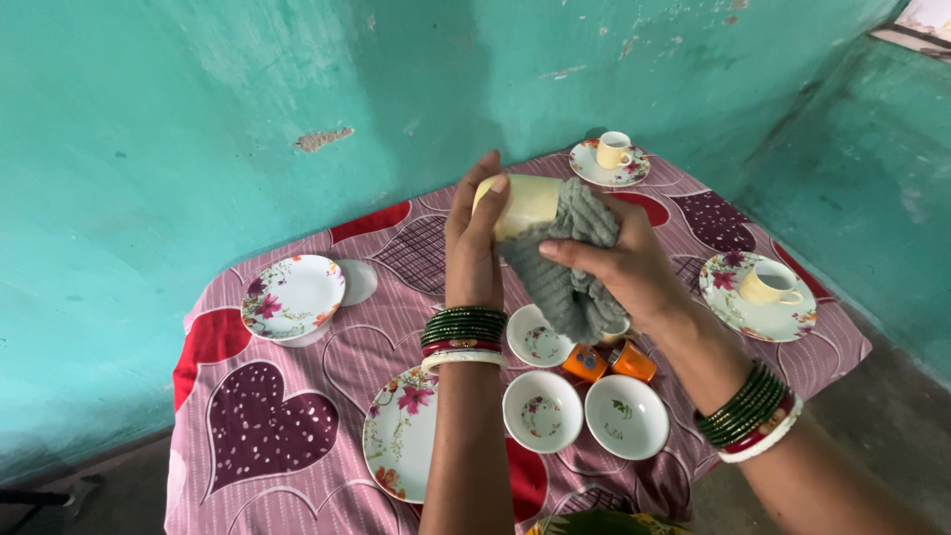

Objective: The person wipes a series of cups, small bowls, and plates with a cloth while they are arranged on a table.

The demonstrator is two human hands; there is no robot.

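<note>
The left hand (474, 243) holds a pale yellow cup (523, 203) above the surface (297, 416), fingers (487, 213) wrapped around its side. The right hand (619, 266) fingers press a soft grey cloth (565, 267) against it. The cup appears glazed, rigid, light and breakable; grip across its wall, clear of the cloth.

home room, plain domestic setup, teal painted walls (198, 119) with chipped plaster, low table under pink heart-print cloth (258, 416), floral plates (293, 295), small bowls (541, 410), yellow cups on saucers (613, 151), bare floor
</note>
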